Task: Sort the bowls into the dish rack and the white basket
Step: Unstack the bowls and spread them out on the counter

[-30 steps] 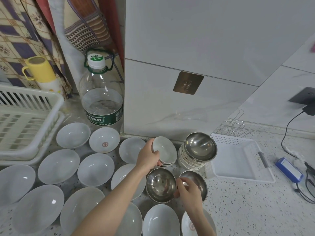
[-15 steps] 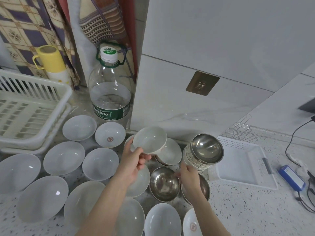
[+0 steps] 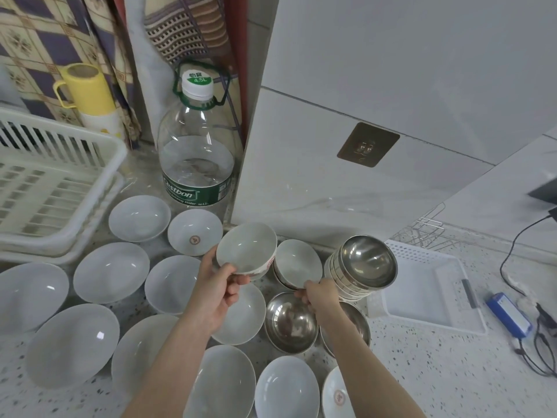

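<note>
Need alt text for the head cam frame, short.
Left hand holds a white bowl above a counter crowded with bowls; right hand touches the rim of a stacked white bowl beside a steel bowl stack.

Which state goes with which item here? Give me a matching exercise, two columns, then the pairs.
Items:
1. small white ceramic bowl with red mark
2. stack of shiny steel bowls
3. white slatted plastic dish rack
4. large clear water bottle with green label

States:
A. standing upright by the wall
B. held up by the left hand
C. empty
D. leaning, nested together

Pairs: 1-B, 2-D, 3-C, 4-A
</note>
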Tool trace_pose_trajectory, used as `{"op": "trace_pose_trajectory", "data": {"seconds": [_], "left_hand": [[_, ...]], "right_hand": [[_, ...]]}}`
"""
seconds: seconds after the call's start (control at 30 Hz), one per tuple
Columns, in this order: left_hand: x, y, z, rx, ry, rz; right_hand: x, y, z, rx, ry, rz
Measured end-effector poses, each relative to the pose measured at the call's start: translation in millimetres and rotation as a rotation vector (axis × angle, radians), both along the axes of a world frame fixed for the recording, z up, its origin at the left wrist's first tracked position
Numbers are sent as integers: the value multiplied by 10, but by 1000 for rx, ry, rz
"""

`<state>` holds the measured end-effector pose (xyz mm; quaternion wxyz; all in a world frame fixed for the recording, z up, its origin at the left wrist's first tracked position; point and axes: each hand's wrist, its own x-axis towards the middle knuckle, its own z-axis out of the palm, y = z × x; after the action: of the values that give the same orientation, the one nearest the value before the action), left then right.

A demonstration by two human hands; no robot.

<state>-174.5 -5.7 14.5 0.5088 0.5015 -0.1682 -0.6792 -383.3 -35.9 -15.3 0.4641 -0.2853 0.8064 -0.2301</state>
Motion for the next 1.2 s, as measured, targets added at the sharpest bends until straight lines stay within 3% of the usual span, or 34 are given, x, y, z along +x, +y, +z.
{"op": "trace_pose_trajectory", "data": {"seconds": [0.33,0.53,0.97,1.2], "left_hand": [[-15,122,48,-28,-35,52],[-85,294,81,-35,-19,82],[-712,744,-65,-87,39,77],[-1514,1031,-99,-91,111,159]], "right_hand": [[54,108,136,-177,89,40],[42,392,278,-282,152,175],[-684,1137,426,-381,-159,95],[-1585,1374,517,-418,-185,267]]}}
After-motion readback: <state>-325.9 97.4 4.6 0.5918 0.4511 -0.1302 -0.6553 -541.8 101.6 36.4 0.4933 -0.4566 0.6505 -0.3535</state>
